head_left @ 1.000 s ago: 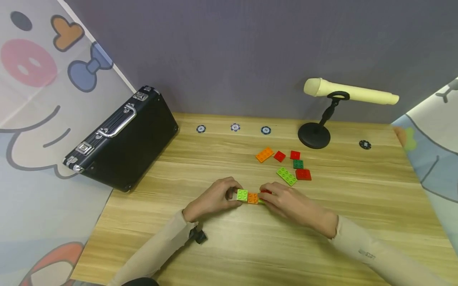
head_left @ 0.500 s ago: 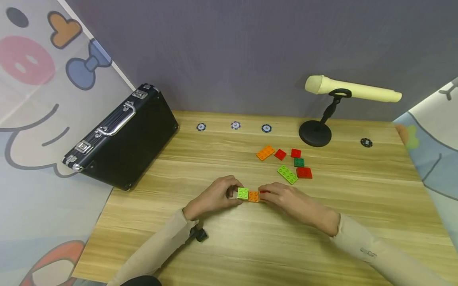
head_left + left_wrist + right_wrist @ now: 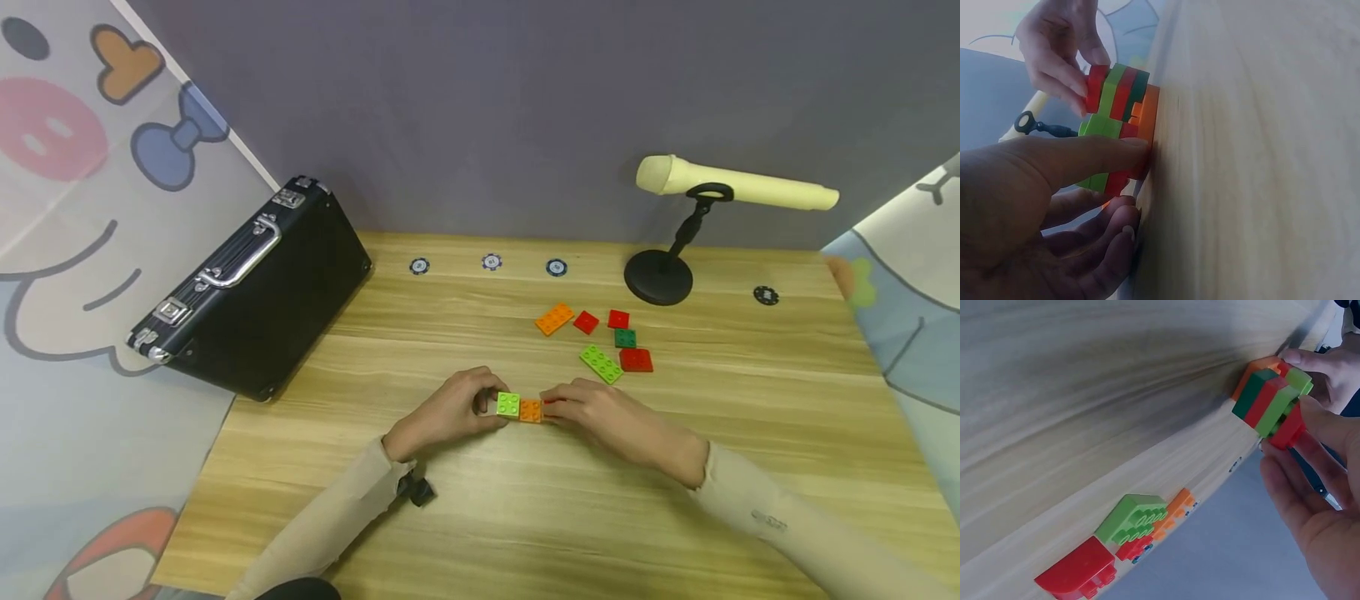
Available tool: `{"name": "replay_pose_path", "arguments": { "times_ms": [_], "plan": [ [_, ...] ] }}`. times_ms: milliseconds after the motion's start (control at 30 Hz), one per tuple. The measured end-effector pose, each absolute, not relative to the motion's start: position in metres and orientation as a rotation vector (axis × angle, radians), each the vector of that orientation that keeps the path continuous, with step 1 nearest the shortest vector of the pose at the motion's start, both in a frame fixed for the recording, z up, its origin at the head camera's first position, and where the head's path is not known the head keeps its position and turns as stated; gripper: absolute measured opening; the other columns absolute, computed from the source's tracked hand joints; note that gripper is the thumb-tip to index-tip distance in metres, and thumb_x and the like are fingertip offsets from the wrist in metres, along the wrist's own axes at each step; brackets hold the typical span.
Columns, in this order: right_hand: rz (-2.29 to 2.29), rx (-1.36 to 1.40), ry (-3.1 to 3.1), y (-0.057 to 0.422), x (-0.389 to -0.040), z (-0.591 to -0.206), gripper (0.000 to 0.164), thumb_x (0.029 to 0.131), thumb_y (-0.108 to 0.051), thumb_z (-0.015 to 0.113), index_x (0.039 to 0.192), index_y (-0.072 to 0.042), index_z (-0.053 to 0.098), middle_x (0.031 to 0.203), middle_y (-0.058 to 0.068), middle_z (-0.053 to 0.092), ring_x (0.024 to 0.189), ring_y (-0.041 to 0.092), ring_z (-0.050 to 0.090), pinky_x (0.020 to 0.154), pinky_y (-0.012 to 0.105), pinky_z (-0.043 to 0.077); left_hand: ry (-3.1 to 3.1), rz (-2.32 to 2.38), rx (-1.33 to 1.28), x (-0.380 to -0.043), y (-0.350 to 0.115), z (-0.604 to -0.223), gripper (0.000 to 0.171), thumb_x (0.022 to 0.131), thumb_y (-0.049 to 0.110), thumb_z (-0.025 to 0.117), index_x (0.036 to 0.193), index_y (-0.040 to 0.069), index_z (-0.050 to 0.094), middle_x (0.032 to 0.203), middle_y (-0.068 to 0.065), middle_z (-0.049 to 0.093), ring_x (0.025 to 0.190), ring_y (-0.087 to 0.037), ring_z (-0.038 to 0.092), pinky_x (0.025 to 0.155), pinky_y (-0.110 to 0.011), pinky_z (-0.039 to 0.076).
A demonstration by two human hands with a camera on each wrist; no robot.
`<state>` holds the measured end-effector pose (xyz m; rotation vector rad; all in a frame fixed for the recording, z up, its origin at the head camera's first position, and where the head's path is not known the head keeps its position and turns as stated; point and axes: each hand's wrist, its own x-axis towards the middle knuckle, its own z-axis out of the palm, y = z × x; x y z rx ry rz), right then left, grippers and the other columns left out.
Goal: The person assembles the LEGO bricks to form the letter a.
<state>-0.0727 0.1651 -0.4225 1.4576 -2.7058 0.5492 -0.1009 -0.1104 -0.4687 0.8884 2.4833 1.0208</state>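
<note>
My left hand point(image 3: 450, 412) grips the left stack of a toy-brick build, its thumb along a red brick point(image 3: 1116, 182) with a light green brick point(image 3: 508, 405) on top. Both sit on an orange brick point(image 3: 531, 411) lying at the tabletop. Beside them rises a second stack: dark green brick point(image 3: 1252, 394), red brick point(image 3: 1264, 402), then light green brick point(image 3: 1277, 412). My right hand point(image 3: 611, 418) pinches another red brick point(image 3: 1290, 427) at the top of that stack. Studs and a dark gap show between this brick and the green one below.
Behind the hands lie loose bricks: orange point(image 3: 555, 319), light green point(image 3: 601, 364), dark green point(image 3: 626, 338) and several red point(image 3: 636, 360). Poker chips point(image 3: 557, 267) line the back. A black case point(image 3: 270, 300) stands left, a microphone on a stand point(image 3: 660, 277) back right.
My right hand has moved slightly left over the second stack, covering the light green that showed beneath the red brick. My left hand keeps its grip; the head view shifts a little.
</note>
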Motion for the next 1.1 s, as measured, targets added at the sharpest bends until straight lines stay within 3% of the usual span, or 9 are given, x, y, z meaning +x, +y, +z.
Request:
{"name": "replay_pose_path", "arguments": {
  "times_ms": [667,1100],
  "plan": [
    [0.461,1.492,-2.725,0.155,-0.077,-0.421,0.021,0.088,-0.015,0.073,0.109,-0.014,0.073,0.112,-0.002,0.068,0.098,0.013,0.068,0.083,0.027,0.058,2.479,1.034,0.873,-0.099,-0.115,-0.468,0.032,0.082,0.019,0.081,0.110,0.013,0.067,0.092,0.001,0.063,0.074,-0.010,0.058,0.064,-0.017,0.050],
    [0.411,1.450,-2.729,0.166,-0.081,-0.416,0.029,0.090,-0.027,0.072,0.117,-0.017,0.068,0.121,-0.001,0.066,0.104,0.016,0.067,0.085,0.033,0.058,2.469,1.042,0.885,-0.100,-0.110,-0.468,0.032,0.081,0.017,0.081,0.109,0.013,0.067,0.092,0.001,0.063,0.074,-0.009,0.057,0.064,-0.018,0.050]
  ]
}}
